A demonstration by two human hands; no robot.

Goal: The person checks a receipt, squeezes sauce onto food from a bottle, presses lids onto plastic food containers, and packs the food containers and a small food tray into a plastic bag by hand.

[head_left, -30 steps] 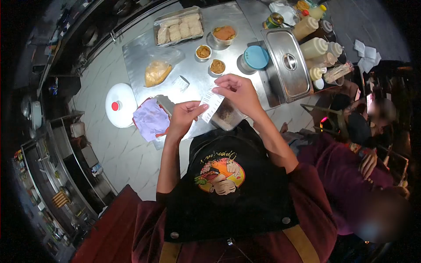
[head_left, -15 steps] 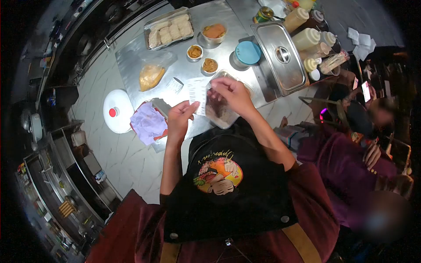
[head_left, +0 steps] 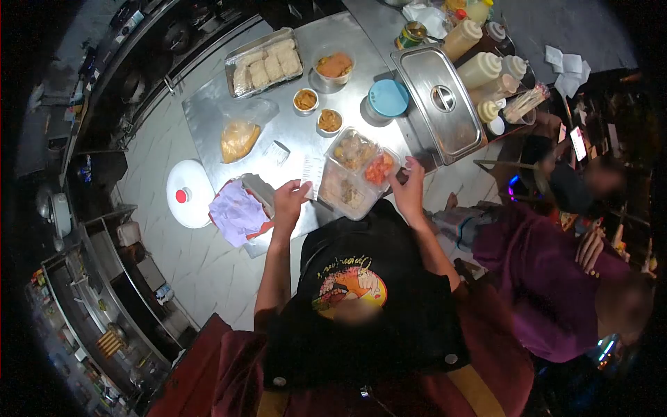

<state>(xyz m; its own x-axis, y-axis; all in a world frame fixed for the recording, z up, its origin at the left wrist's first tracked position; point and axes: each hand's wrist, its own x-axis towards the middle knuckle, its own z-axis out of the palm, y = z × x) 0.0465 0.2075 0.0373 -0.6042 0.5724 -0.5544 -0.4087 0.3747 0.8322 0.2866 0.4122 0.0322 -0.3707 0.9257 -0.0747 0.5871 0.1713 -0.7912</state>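
My left hand [head_left: 289, 199] pinches the lower end of a white printed receipt [head_left: 312, 174] between thumb and fingers. To its right, a clear plastic takeout container [head_left: 338, 206] with compartments lies at the table's near edge. Inside it are red pieces of food [head_left: 379, 169], a brownish mixed portion [head_left: 353, 150] and a pale portion [head_left: 340, 187]. My right hand [head_left: 408, 189] grips the container's right edge, thumb against the side and fingers curled at the corner. The receipt's left-hand neighbour is a small label or packet [head_left: 278, 153] flat on the metal.
Small cups [head_left: 305, 101] of brown sauce, a blue-lidded tub [head_left: 388, 98] and a bagged yellow item [head_left: 237, 141] stand on the metal table [head_left: 208, 111]. Further off are a tray of pale blocks [head_left: 266, 68], a lidded steel pan [head_left: 445, 104] and squeeze bottles [head_left: 479, 69]. Another person [head_left: 535, 271] is at right.
My right hand has moved from over the container to its right edge, uncovering the food. My left hand still holds the receipt, slightly lower.
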